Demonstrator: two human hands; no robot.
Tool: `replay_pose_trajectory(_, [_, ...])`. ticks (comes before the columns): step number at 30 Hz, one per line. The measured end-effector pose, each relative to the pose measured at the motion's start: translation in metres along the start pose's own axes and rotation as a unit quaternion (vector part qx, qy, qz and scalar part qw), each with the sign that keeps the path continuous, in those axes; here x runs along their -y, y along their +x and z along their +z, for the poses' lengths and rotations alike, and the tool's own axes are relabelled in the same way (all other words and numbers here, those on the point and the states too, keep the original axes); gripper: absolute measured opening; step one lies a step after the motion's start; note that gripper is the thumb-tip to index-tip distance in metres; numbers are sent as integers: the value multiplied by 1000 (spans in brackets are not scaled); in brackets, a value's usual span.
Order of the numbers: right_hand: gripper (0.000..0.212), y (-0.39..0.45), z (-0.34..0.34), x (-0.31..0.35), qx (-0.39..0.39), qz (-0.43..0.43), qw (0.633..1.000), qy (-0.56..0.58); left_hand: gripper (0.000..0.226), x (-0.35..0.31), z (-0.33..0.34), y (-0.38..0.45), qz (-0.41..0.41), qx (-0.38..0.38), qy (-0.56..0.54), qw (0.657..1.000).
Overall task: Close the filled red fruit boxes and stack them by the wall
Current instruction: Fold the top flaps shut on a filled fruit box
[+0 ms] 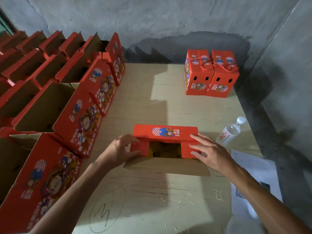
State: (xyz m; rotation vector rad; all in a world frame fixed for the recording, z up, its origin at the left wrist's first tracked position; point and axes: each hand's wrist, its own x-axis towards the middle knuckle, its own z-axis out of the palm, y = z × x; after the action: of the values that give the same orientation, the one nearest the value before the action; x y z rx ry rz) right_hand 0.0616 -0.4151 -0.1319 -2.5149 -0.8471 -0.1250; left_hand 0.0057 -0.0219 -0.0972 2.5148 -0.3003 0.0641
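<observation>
The open boxes [50, 92] at the left run off the picture's edge. Inside the half-closed box [166, 144], the dim yellowish contents are perhaps fruit. The bottle [231, 130] label and paper sheets [253, 174] are too blurred to read.

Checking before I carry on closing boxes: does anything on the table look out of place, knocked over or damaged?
Mostly tidy. One oddity: a clear water bottle lies on its side by the table's right edge, near loose papers. The box in hand is simply half closed, and the two tied boxes by the wall sit upright, undamaged.
</observation>
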Motion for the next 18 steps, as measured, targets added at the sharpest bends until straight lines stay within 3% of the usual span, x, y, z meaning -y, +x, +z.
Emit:
replay_pose_trajectory(2, [31, 2, -4, 3, 17, 21, 1000, 7, 40, -16, -3, 23, -44, 69, 59, 995])
replay_pose_trajectory(4, [31, 3, -6, 6, 29, 36, 999, 11, 57, -36, 7, 42, -100, 131, 172, 971])
replay_pose_trajectory(6, [31, 3, -6, 9, 34, 41, 999, 8, 78, -50, 26, 52, -140, 150, 269, 941])
replay_pose_trajectory(7, [31, 3, -5, 9, 34, 42, 999, 7, 77, -53, 35, 54, -154, 143, 285, 935])
replay_pose_trajectory(10, [30, 1, -4, 9, 24, 44, 999, 12, 62, -50, 47, 54, -166, 111, 279, 939])
replay_pose_trajectory(18, [31, 1, -7, 9, 42, 35, 998, 28, 53, -37, 45, 43, -149, 48, 182, 971])
